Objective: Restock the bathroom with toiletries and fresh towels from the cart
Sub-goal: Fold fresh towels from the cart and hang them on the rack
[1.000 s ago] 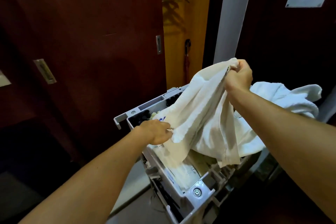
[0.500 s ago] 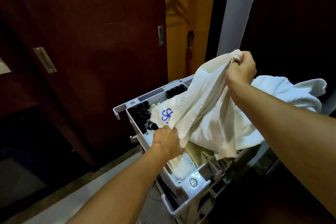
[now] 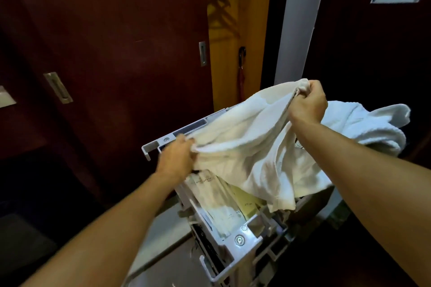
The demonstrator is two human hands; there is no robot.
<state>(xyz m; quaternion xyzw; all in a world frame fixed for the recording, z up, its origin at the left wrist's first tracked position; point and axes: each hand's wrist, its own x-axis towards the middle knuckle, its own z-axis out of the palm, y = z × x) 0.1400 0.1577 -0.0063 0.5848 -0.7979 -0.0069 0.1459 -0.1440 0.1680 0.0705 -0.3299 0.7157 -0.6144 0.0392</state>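
Two hands on one white towel (image 3: 245, 147), stretched above the grey cart (image 3: 235, 237). Left hand (image 3: 178, 158) at the towel's lower left end, fingers curled in a pinching grip on the cloth edge, over the cart's far left corner. Right hand (image 3: 307, 102) higher and to the right, fist closed round the towel's bunched upper corner. Towel hanging between the two grips, long axis slanting from lower left up to upper right, top edge taut, the rest sagging in folds toward the near side, lowest flap draped over the cart's inner rim. Second white towel (image 3: 363, 123) heaped just behind the right hand, on the cart's far right side. Pale packets (image 3: 221, 202) lying in the cart's tray beneath the held towel, printed text too small to read. Dark red sliding door (image 3: 116, 53) with a metal recessed handle (image 3: 203, 53) to the left, and a dark umbrella (image 3: 241, 77) hanging upright in the yellow-lit closet beyond.
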